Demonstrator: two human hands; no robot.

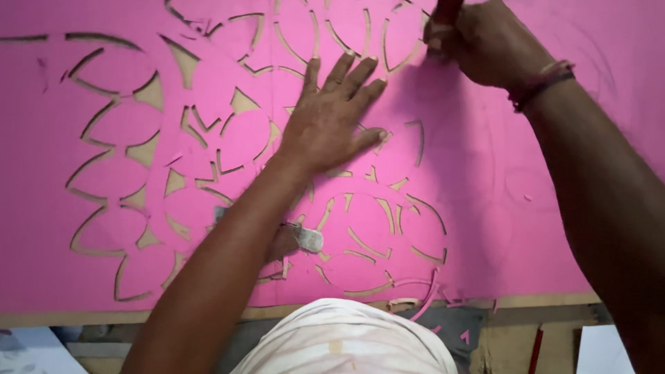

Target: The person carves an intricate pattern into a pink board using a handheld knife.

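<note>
The right hand (pixel 488 45), closed in a fist around a red-handled cutting tool (pixel 447 10), works at the far edge of the pink sheet (pixel 485 208), just beyond the flat, spread fingers (pixel 346 73) of the left hand (pixel 329 125).

The sheet (pixel 485 208) lies flat on the tabletop (pixel 540 302), covering nearly all of it; only a strip of the tabletop shows along the sheet's near edge. The left hand (pixel 332 118) lies flat on the sheet, near its middle. The right hand (pixel 485 45) is on the sheet too, behind the left hand and to its right, at the sheet's far edge, closed around a tool (pixel 445 10). A small metal piece (pixel 308 239) lies on the sheet in front of the left hand, partly under the left forearm. Loose scraps (pixel 415 305) lie at the sheet's near edge, right of the metal piece.
</note>
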